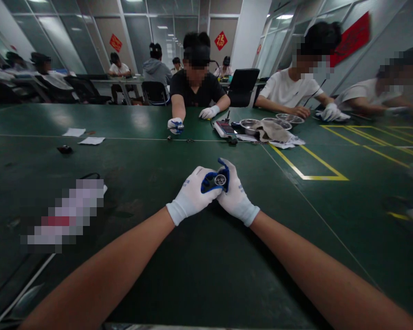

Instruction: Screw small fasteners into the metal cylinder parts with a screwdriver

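Note:
A small round metallic part (220,179) with a dark centre is held between my two gloved hands, above the green table (206,275). My left hand (197,190), in a white glove with blue fingers, is closed round its left side. On the other side, my right hand (234,192) grips the same part, with one blue-coated finger raised above it. The fingertips of both hands meet at the part's lower edge. Most of the part's outer side is hidden by the gloves.
Metal bowls with a grey cloth (273,131) stand beyond my hands, by a phone-like device (226,128). White papers (92,140) and a small dark object (65,149) lie left. A blurred-out item (70,213) with a cable is nearer. People in gloves sit opposite.

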The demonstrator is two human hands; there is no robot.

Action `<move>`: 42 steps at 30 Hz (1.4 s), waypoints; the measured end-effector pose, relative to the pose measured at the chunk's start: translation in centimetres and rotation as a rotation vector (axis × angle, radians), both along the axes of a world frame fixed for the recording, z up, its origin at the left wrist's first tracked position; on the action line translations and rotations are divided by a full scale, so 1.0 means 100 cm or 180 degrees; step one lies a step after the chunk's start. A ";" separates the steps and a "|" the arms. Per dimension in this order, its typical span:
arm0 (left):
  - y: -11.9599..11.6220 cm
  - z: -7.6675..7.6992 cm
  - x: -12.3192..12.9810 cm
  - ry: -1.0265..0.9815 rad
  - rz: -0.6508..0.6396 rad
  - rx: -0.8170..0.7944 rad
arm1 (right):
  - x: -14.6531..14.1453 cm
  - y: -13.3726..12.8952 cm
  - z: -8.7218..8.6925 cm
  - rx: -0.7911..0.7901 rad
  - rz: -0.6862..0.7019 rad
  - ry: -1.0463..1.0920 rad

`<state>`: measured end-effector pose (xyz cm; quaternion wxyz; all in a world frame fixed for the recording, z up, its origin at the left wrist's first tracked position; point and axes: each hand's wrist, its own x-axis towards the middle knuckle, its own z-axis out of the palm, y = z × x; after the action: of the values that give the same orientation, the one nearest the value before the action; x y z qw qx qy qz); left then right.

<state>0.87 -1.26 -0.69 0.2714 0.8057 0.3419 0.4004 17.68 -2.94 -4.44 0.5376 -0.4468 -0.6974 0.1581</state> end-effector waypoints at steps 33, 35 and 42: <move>0.013 -0.005 -0.014 -0.0893 0.1417 0.0227 | -0.006 0.137 -0.001 -0.0678 -0.0720 -0.1464; 0.013 -0.004 -0.013 -0.0937 0.1432 0.0112 | -0.017 0.161 0.000 -0.0788 -0.0694 -0.1718; 0.009 -0.002 -0.008 -0.0969 0.1331 -0.0284 | -0.037 0.249 -0.005 -0.0962 -0.0755 -0.1808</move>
<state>0.08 -0.38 -0.93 0.2663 0.6352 0.4736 0.5490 13.94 21.91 -4.97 0.2643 -0.6255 -0.7312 0.0653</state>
